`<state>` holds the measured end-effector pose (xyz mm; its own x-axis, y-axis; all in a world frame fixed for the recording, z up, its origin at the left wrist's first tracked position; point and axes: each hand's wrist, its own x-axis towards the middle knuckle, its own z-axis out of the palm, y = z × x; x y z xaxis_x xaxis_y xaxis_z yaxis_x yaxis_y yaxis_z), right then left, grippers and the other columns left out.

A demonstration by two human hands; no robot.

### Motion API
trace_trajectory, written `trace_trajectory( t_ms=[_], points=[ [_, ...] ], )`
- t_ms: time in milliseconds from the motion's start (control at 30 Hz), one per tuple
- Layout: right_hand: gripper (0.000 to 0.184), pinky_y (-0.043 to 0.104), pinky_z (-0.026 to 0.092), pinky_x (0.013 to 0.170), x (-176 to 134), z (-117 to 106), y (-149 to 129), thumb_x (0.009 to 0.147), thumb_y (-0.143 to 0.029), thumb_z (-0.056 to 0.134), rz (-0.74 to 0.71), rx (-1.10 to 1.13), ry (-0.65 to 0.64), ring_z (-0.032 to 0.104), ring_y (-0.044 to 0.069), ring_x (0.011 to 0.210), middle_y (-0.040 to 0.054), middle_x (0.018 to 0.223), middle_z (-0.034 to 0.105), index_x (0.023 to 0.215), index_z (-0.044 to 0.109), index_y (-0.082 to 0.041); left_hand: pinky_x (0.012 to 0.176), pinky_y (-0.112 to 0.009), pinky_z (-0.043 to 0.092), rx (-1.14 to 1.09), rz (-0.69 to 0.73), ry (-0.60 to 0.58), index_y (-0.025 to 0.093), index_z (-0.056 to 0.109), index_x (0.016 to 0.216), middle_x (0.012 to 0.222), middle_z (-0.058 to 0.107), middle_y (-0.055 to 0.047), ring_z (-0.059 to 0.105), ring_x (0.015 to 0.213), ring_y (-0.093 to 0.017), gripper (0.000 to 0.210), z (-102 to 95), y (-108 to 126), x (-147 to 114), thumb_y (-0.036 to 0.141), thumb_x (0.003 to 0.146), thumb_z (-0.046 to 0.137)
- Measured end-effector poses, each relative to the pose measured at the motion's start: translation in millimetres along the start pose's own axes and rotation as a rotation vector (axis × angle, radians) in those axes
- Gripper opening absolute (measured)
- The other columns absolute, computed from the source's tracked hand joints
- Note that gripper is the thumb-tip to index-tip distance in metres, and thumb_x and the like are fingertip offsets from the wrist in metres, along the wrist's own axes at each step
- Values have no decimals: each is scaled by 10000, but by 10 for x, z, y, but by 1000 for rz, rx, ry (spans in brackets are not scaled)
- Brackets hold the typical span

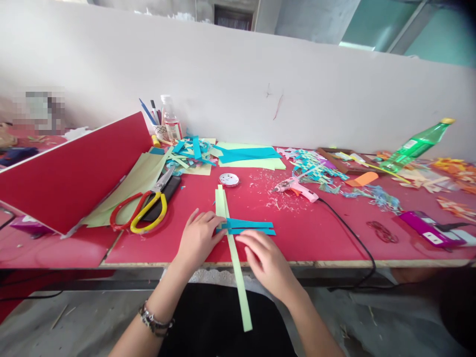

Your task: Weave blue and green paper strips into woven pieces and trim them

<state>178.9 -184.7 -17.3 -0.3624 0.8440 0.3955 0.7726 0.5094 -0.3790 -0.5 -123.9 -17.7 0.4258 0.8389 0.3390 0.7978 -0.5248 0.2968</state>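
Observation:
Pale green paper strips (237, 277) lie crossed with blue paper strips (256, 225) near the table's front edge. One long green strip hangs past the edge over my lap. My left hand (201, 235) presses down on the crossing from the left, its fingertips and thumb closed on the strips. My right hand (267, 258) is just to the right of the green strip, below the blue ones. Its fingers are bent and apart, with nothing seen between them; whether the fingertips touch the strips I cannot tell.
Scissors (148, 206) lie on a black object at left, by a red board (82, 173). A pink glue gun (297, 188) with a cord rests at right. Beyond are a round lid (229, 179), paper scraps (193, 153), a green bottle (418, 146) and a purple power strip (427, 228).

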Motion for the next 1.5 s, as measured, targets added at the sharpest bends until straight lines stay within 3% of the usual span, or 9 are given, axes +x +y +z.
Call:
trace_trajectory(
  t_ms=[200, 300, 467, 1067, 1267, 1400, 1500],
  points=[
    [256, 355, 446, 809, 187, -108, 231, 826, -193, 455, 105, -4, -81, 511, 202, 964, 60, 1035, 558, 1074, 515, -216, 964, -409, 289, -13, -23, -33, 245, 587, 933, 863, 609, 1, 562, 857, -176, 167, -5, 2, 5, 276, 792, 503],
    [177, 317, 442, 772, 243, -107, 294, 830, -178, 456, 91, 9, -93, 532, 175, 883, 43, 959, 580, 958, 576, -204, 967, -408, 285, -22, -27, -38, 248, 587, 935, 861, 607, 3, 562, 855, -173, 167, -3, -7, 7, 276, 792, 505],
    [196, 308, 414, 755, 301, -135, 347, 849, -171, 431, 1, -27, -80, 548, 155, 810, 38, 891, 621, 889, 622, -190, 959, -406, 295, -28, -29, -51, 245, 590, 919, 840, 603, 5, 565, 835, -170, 156, -6, -12, 17, 274, 789, 508],
    [189, 296, 385, 772, 618, -271, 237, 860, -219, 432, -94, -54, -43, 540, 137, 776, 9, 817, 636, 880, 619, -203, 957, -404, 305, -44, -21, -36, 233, 562, 878, 833, 606, 6, 566, 823, -167, 161, -21, 2, 21, 179, 747, 484],
    [255, 434, 305, 910, 335, -337, 153, 830, -193, 422, -26, -213, 105, 487, 206, 945, 73, 1007, 555, 1040, 562, -226, 939, -392, 323, -54, -28, -7, 223, 527, 826, 797, 609, 12, 563, 781, -157, 123, -6, -6, 21, 160, 735, 474],
    [352, 479, 282, 913, -12, -210, 17, 745, -353, 567, -94, -189, -74, 427, 260, 1068, 76, 1185, 477, 1092, 535, -301, 931, -395, 328, -71, -31, -16, 220, 530, 811, 792, 609, 13, 565, 783, -159, 110, 5, -22, 29, 166, 726, 485],
    [435, 524, 190, 945, -145, -10, -78, 735, -340, 599, -66, -243, -45, 384, 275, 1136, 78, 1277, 432, 1155, 487, -333, 934, -391, 323, -80, -34, -9, 222, 537, 820, 790, 609, 15, 565, 786, -156, 123, 0, -20, 33, 164, 729, 478]
  ],
)
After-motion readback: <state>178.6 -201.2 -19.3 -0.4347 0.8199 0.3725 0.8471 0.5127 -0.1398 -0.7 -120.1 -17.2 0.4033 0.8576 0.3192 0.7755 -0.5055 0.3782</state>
